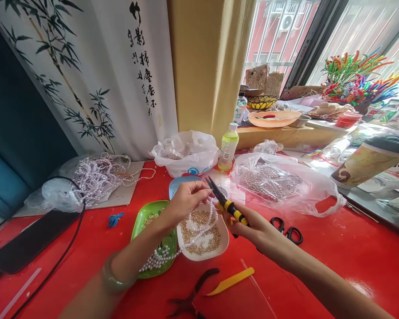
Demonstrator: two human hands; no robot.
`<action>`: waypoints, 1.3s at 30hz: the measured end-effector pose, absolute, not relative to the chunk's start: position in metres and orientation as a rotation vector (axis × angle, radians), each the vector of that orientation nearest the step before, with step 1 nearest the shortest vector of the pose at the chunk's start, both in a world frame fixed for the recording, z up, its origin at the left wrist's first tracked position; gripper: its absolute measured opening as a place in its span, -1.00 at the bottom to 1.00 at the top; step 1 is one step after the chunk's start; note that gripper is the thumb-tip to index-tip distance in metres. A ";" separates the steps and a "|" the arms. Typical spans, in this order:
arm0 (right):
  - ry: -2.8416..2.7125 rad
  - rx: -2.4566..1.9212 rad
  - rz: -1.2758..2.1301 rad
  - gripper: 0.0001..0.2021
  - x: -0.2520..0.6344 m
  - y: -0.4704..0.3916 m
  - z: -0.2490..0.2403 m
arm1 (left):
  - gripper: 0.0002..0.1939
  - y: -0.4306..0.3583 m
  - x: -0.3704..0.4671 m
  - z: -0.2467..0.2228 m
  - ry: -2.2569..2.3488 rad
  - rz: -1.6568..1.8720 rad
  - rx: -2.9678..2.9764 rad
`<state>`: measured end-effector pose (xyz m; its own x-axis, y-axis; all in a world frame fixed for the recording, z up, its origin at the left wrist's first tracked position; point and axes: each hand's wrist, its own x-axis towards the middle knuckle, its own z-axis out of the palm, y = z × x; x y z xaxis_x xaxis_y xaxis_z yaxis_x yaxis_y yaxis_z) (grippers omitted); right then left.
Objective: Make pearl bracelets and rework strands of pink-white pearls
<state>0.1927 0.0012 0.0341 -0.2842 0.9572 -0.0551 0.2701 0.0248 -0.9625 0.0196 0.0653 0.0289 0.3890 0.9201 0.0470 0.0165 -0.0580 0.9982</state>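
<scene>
My left hand [190, 199] is closed in a pinch above the trays, at the upper end of a strand of pearly beads [199, 232]. Wrapped in my right hand [244, 221] are black and yellow pliers [231, 207], whose pointed jaws reach up and left beside my left fingertips. The strand hangs over a white tray [222, 248] with small gold beads and trails into a green tray [140, 221] with pearly and gold beads. What is between my left fingertips is too small to make out.
Dark-handled pliers [199, 288] and a yellow tool [232, 280] lie in front. Black scissors [294, 235] rest right. Behind are a bottle [228, 148], a bead-filled bag [269, 179] and a white bag [189, 155]. A phone-like black slab [29, 243] and cable [80, 226] lie left.
</scene>
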 end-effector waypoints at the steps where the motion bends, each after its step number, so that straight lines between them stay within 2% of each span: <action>1: -1.646 -1.262 1.290 -0.87 0.191 0.003 0.035 | -0.85 0.065 0.020 0.029 0.897 0.934 1.444; 17: -1.716 -1.329 1.330 -0.93 0.191 0.018 0.029 | -0.89 0.065 0.024 0.027 0.881 0.929 1.391; 23: -1.724 -1.322 1.366 -0.86 0.190 0.020 0.033 | -0.89 0.065 0.024 0.024 0.862 0.931 1.377; 30: -1.699 -1.418 1.369 -0.88 0.188 0.017 0.045 | -0.87 0.067 0.022 0.024 0.868 0.913 1.339; 39: -1.729 -1.413 1.355 -0.89 0.194 0.019 0.036 | -0.86 0.069 0.021 0.024 0.885 0.859 1.336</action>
<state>0.1936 0.0190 0.0359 -0.3180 0.9292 -0.1884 0.4049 -0.0465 -0.9132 0.0212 0.0695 0.0237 0.4269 0.9034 -0.0399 -0.0126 0.0500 0.9987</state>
